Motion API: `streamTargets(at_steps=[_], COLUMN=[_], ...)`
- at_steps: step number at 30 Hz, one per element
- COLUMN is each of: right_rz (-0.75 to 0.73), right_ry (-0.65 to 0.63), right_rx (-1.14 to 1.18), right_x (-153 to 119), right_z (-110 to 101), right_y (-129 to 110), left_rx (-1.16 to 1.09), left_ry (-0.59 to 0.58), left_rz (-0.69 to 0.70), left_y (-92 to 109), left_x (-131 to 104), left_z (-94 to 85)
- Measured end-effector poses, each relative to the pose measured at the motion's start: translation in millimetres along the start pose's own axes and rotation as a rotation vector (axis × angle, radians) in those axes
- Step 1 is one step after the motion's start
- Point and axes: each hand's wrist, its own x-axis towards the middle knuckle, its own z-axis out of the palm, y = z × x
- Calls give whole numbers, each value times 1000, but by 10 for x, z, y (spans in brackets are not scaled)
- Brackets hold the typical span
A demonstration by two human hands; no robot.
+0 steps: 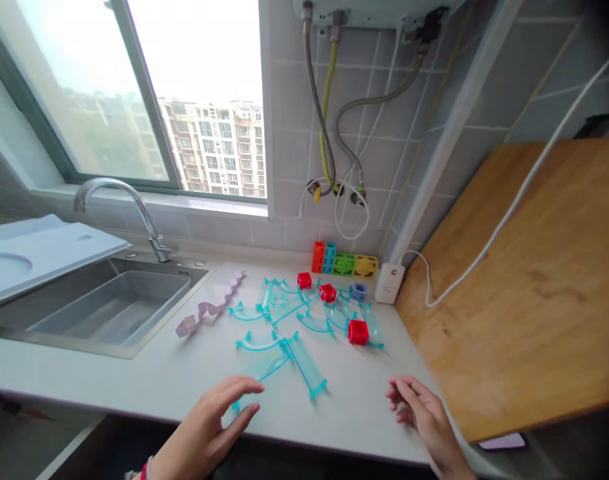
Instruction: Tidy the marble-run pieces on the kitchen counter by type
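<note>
My left hand [219,415] hovers at the counter's front edge, thumb and fingers apart with nothing between them. Just beyond its fingertips lie translucent turquoise track pieces: a straight one [304,365], a curved one [258,343] and a sloping one [267,365] partly hidden by the hand. My right hand [418,415] is over the right front of the counter, its fingers loosely curled and no object visible in them. Nearest to it is a red cube block [358,332] with a round opening. Two more red blocks, one of them here [327,293], sit among track pieces farther back.
A row of stacked coloured blocks [344,264] stands against the tiled wall, beside a white plug-in box [389,283] with a cable. A wavy pale purple strip [211,308] lies left, near the steel sink [134,348] and faucet [157,245]. A wooden board [524,287] leans at right.
</note>
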Motion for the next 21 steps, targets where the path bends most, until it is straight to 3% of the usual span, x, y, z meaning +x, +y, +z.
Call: streamTargets(at_steps=[3, 7, 9, 12, 16, 19, 21], right_rz=[-193, -580, -728, -807, -829, -808, -766], right_ry=[-13, 14, 121, 196, 88, 105, 105], right_rx=[-239, -611, -789, -1016, -1064, -975, -914], right_x=[102, 376, 581, 893, 1147, 1188, 1166], right_z=[304, 641, 700, 659, 525, 476, 479], right_y=[-58, -194, -251, -252, -100, 0, 11], left_rx=[-4, 30, 48, 43, 11, 95, 129], left_ry=[17, -58, -73, -87, -98, -120, -97], left_rz=[59, 152, 182, 220, 245, 179, 126], left_y=[-39, -109, -103, -44, 7, -32, -76], left_x=[-74, 47, 124, 298, 802, 1407, 1857], left_z=[168, 292, 310, 277, 181, 201, 306])
